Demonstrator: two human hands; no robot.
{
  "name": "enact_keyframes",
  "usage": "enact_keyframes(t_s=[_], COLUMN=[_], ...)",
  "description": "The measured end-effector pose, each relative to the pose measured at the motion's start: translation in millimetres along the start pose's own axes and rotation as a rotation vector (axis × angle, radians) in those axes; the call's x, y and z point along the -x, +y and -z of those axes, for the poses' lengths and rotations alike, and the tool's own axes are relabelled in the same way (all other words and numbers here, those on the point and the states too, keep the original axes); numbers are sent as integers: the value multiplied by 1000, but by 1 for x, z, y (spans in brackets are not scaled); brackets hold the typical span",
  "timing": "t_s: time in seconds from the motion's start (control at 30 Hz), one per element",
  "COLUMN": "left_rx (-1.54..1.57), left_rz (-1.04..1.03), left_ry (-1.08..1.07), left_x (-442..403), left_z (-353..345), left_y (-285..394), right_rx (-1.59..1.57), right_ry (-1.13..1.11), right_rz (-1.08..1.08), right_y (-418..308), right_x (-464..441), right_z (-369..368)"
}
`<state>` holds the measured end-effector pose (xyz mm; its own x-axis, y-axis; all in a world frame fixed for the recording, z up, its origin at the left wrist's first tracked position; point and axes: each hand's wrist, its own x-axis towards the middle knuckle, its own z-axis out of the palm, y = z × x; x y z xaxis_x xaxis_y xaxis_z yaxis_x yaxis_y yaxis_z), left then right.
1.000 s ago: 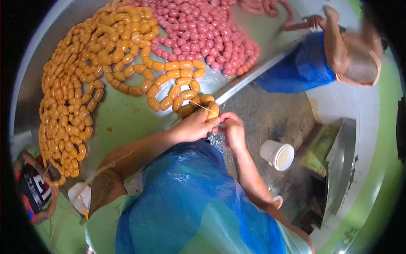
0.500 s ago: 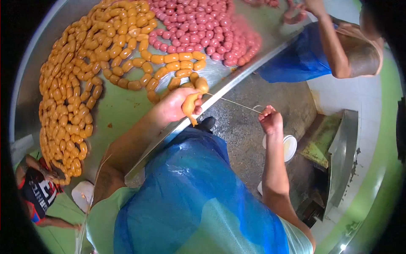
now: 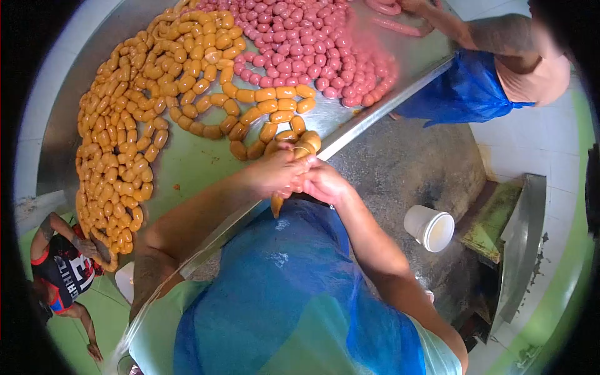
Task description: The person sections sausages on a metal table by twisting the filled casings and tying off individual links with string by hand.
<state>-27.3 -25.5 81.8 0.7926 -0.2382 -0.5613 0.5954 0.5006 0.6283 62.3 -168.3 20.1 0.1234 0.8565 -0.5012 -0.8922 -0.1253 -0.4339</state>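
Note:
My left hand (image 3: 275,174) is closed around the end of an orange sausage chain (image 3: 307,145), just over the table's near edge. A narrow casing end (image 3: 276,205) hangs below its fingers. A thin pale string (image 3: 302,149) crosses the sausage just above my hands. My right hand (image 3: 324,181) is pressed against the left one, its fingers closed at the string; the fingertips are partly hidden. From my left hand, linked orange sausages (image 3: 256,149) run back over the metal table (image 3: 200,156).
A large heap of orange sausages (image 3: 115,150) lies left; pink sausages (image 3: 300,44) lie at the back. A co-worker in a blue apron (image 3: 459,87) handles pink sausage at right. Another person (image 3: 65,269) stands lower left. A white bucket (image 3: 431,228) is on the floor.
My right hand has moved left from out over the floor, where it held the string taut, to meet my left hand. The co-worker's arm at upper right has shifted.

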Motion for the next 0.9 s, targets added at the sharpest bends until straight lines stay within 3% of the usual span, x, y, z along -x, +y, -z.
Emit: enact_keyframes(t_s=[0.03, 0.07, 0.1, 0.17, 0.23, 0.3, 0.37, 0.43, 0.5, 0.53, 0.6, 0.63, 0.67, 0.7, 0.73, 0.77, 0.83, 0.87, 0.9], left_rx=[-7, -62, -119, -10, 216, 204, 71, -5, -86, 1, -378, -492, -535, -511, -486, -186, 23, 19, 28], left_rz=[0, 46, 89, 11, -10, -92, -196, -176, -150, -149, -235, -332, -408, -380, -351, -322, -201, -190, -195], left_ry=[8, 65, 119, 6, -46, -12, 75, 148, 84, 88, 305, 354, 384, 370, 356, 183, 199, 191, 162], left_x=[10, 20, 28, 18, 17, 0, -14, -27, -36, -49, -58, -61, -64, -61, -57, -54, -43, -39, -35], left_z=[-5, -7, -5, 19, 14, 12, 16, 28, 22, 11, -1, -2, -4, -5, -7, -10, -18, -19, -17], left_y=[12, 23, 31, 14, 9, -9, -15, -17, -21, -37, -42, -39, -43, -41, -40, -40, -34, -32, -30], right_rx=[105, 621, 619, 1255, 1037, 37, -57, -232, -115, 310, 1164, 1844, 1900, 1720, 984, 627, 60, 51, -79], right_ry=[-136, -194, -198, 202, 390, 439, 436, 733, 676, 679, 933, 543, 488, 537, 618, 416, 130, 138, -73], right_rz=[-45, 4, 15, 350, 845, 783, 654, 553, 700, 859, 1252, 1127, 973, 898, 550, 333, 106, 111, 97], right_y=[0, -6, -17, -40, -23, -18, -26, -49, -73, -76, -87, -86, -65, -44, -22, -23, -20, -16, -15], right_x=[-11, -17, -5, 39, 56, 73, 85, 104, 122, 106, 70, 71, 67, 63, 58, 52, 40, 35, 27], right_z=[4, 9, -7, -52, -55, -75, -8, 90, 146, 97, -11, -15, -35, -28, -8, 7, -4, -3, -1])
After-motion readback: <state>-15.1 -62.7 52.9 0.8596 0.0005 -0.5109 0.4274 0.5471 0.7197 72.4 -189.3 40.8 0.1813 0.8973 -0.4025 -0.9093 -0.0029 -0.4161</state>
